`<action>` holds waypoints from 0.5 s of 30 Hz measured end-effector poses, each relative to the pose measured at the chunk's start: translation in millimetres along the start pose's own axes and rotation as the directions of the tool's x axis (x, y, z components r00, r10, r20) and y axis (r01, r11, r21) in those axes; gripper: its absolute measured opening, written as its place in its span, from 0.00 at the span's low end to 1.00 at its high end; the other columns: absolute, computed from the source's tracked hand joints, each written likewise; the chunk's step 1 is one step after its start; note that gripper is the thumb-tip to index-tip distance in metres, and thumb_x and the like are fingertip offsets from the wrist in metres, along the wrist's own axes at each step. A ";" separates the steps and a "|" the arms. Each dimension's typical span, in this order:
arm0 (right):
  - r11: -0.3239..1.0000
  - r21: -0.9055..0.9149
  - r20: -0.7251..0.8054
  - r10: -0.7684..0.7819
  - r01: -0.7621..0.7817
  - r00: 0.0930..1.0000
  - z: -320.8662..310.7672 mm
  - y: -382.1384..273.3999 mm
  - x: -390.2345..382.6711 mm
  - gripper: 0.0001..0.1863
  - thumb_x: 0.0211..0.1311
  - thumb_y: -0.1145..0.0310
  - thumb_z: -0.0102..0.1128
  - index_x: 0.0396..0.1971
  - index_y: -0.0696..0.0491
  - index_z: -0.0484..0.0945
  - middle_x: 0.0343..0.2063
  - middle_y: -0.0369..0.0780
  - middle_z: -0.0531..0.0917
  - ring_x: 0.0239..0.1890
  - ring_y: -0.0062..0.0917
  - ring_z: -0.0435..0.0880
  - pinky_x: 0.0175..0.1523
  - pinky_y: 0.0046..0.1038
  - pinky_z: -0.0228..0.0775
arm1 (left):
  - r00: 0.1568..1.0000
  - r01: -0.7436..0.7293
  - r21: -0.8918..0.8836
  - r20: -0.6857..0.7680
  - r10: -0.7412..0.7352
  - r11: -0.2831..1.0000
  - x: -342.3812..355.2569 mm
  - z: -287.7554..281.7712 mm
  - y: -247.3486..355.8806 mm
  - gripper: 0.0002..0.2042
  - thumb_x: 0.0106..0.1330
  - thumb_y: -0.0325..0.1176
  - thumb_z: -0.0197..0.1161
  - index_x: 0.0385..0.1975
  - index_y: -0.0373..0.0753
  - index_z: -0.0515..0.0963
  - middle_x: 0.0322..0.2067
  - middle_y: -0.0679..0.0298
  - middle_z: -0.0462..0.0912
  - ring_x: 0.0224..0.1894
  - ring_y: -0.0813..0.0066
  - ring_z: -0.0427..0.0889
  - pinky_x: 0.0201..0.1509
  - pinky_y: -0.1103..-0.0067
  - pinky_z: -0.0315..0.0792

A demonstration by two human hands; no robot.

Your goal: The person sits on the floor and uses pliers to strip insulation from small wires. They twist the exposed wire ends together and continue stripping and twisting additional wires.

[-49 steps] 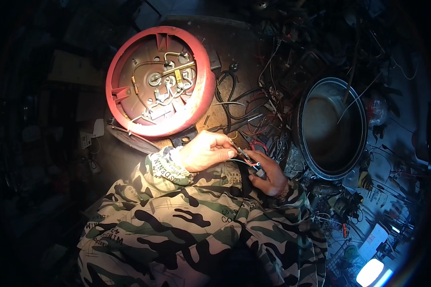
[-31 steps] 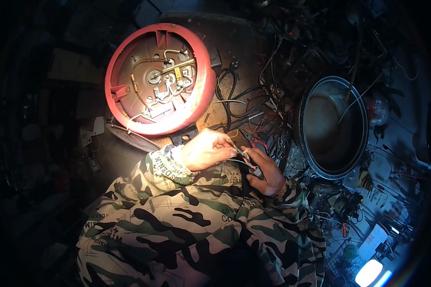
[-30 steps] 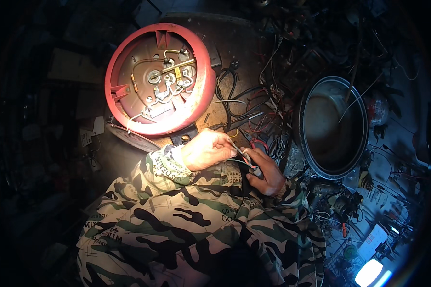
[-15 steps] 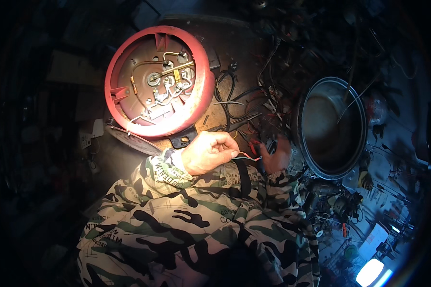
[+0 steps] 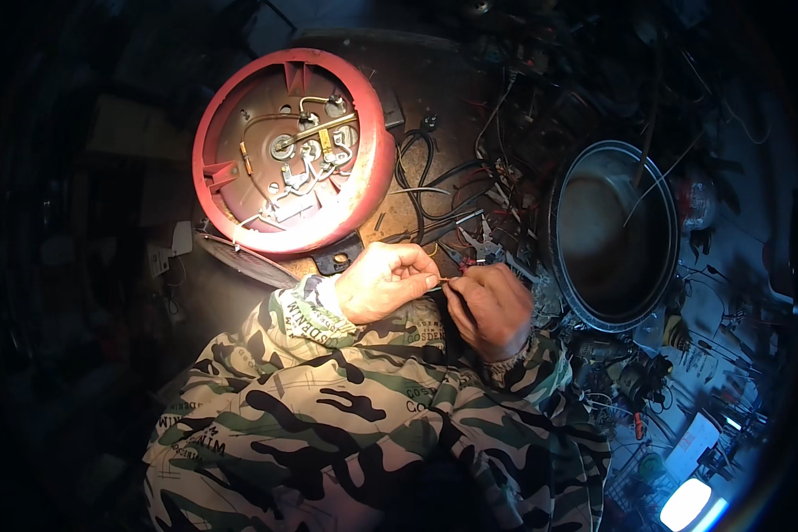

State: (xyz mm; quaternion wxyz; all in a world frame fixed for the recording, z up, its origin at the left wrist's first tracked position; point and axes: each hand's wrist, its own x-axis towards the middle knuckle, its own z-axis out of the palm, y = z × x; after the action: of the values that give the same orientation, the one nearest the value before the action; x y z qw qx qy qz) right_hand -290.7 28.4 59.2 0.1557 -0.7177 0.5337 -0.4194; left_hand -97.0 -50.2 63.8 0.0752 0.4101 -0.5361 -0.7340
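My left hand (image 5: 386,284) pinches a thin insulated wire (image 5: 443,281) between thumb and fingertips, just in front of the bench edge. My right hand (image 5: 492,309) meets it from the other side, its thumb and forefinger closed on the same wire. Most of the wire is hidden by the fingers. Right beyond my right hand lie metal pliers (image 5: 482,241) with their jaws apart. Past my left hand rests a round red appliance base (image 5: 383,168), its underside up, with wires, terminals and metal fittings showing inside.
A dark metal pot (image 5: 560,213) stands to the right. Black cables (image 5: 426,191) and loose wires tangle between it and the red base. A dark bracket (image 5: 337,259) lies by the base's near edge. Clutter and a bright lamp (image 5: 685,505) are at lower right.
My right hand, blurred and farther right before, has come left to the wire and closed on it. The pliers now show plainly on the bench. My left hand has barely moved.
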 end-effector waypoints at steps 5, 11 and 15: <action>0.999 -0.013 0.001 -0.030 0.030 1.000 2.9 3.1 0.1 0.14 0.41 0.80 0.72 0.32 0.60 0.79 0.29 0.43 0.79 0.28 0.35 0.80 0.33 0.32 0.72 | 0.999 -0.033 0.005 0.039 0.033 0.999 0.4 -1.6 2.2 0.08 0.68 0.32 0.63 0.37 0.33 0.81 0.26 0.73 0.79 0.28 0.91 0.70 0.31 0.88 0.67; 0.984 -0.120 -0.014 -0.134 0.131 0.991 3.3 3.4 -1.7 0.11 0.45 0.78 0.69 0.30 0.60 0.79 0.29 0.43 0.79 0.29 0.34 0.80 0.33 0.32 0.73 | 0.999 -0.042 0.022 0.034 0.041 0.999 1.5 -1.8 1.8 0.08 0.68 0.32 0.64 0.37 0.33 0.81 0.26 0.73 0.79 0.27 0.91 0.70 0.31 0.87 0.67; 0.985 -0.109 -0.026 -0.140 0.136 0.990 5.9 4.6 -2.8 0.11 0.45 0.79 0.68 0.31 0.60 0.79 0.30 0.43 0.79 0.29 0.34 0.80 0.33 0.31 0.73 | 0.999 -0.020 -0.058 0.029 0.022 0.998 2.0 0.8 -2.1 0.07 0.67 0.31 0.65 0.37 0.33 0.81 0.27 0.74 0.79 0.28 0.92 0.70 0.30 0.88 0.66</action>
State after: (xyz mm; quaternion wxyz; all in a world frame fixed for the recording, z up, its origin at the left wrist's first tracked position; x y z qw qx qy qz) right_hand -289.3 27.9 51.4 0.0788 -0.7531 0.5068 -0.4120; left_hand -98.2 -49.9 61.0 0.0864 0.3912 -0.5201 -0.7543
